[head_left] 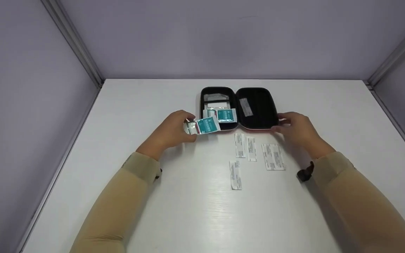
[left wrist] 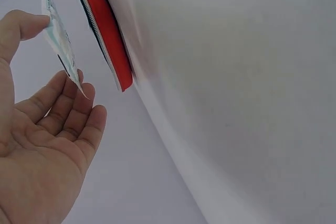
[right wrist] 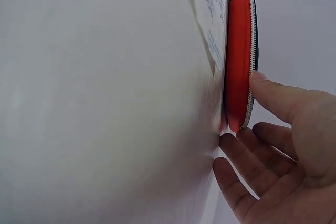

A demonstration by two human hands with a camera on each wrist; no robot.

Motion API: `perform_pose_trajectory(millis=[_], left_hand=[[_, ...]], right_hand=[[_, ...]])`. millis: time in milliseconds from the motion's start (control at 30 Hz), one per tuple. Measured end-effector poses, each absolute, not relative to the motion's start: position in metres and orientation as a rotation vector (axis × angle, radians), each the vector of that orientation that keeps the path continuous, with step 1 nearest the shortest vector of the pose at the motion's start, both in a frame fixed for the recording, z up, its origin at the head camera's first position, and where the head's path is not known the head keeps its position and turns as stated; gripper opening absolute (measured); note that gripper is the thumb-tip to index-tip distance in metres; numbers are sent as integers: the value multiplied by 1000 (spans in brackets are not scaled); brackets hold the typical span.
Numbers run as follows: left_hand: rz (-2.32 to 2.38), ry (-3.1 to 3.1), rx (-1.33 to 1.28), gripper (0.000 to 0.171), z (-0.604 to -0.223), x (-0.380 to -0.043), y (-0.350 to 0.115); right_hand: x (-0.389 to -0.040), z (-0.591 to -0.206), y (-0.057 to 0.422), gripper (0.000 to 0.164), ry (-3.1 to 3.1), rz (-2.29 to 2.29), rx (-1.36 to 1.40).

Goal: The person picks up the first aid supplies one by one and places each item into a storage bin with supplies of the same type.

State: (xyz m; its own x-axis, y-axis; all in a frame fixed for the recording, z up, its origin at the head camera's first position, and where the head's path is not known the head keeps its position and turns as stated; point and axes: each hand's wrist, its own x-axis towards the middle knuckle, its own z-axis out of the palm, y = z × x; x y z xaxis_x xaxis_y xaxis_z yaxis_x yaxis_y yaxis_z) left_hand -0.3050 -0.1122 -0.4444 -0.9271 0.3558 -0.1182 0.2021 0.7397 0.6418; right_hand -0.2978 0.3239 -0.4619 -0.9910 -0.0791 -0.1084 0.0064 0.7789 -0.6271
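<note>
My left hand (head_left: 175, 129) pinches a flat teal-and-white sachet (head_left: 207, 125) between thumb and fingers, over the near left corner of an open zip case (head_left: 257, 116). In the left wrist view the sachet (left wrist: 63, 45) is seen nearly edge-on, with the red case side (left wrist: 107, 30) behind it. The case is black inside; another teal sachet (head_left: 226, 115) lies in its left half. At the near right corner of the case my right hand (head_left: 299, 130) holds the edge. The right wrist view shows the thumb on the zip (right wrist: 252, 51) and fingers around the corner.
Several white printed packets lie on the table in front of the case: a wider one (head_left: 273, 157), narrow ones (head_left: 239, 145) and one nearer (head_left: 236, 175). A white label (head_left: 246, 106) is in the case's right half. Pale walls (head_left: 223, 42) enclose the white table (head_left: 188, 211).
</note>
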Motion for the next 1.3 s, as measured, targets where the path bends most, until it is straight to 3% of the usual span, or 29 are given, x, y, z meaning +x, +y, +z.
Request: perform_pose_trajectory(millis=[1300], left_hand=[[984, 2704, 533, 73, -443, -360, -89]], right_hand=[[-292, -460, 325, 72, 2815, -970, 11]])
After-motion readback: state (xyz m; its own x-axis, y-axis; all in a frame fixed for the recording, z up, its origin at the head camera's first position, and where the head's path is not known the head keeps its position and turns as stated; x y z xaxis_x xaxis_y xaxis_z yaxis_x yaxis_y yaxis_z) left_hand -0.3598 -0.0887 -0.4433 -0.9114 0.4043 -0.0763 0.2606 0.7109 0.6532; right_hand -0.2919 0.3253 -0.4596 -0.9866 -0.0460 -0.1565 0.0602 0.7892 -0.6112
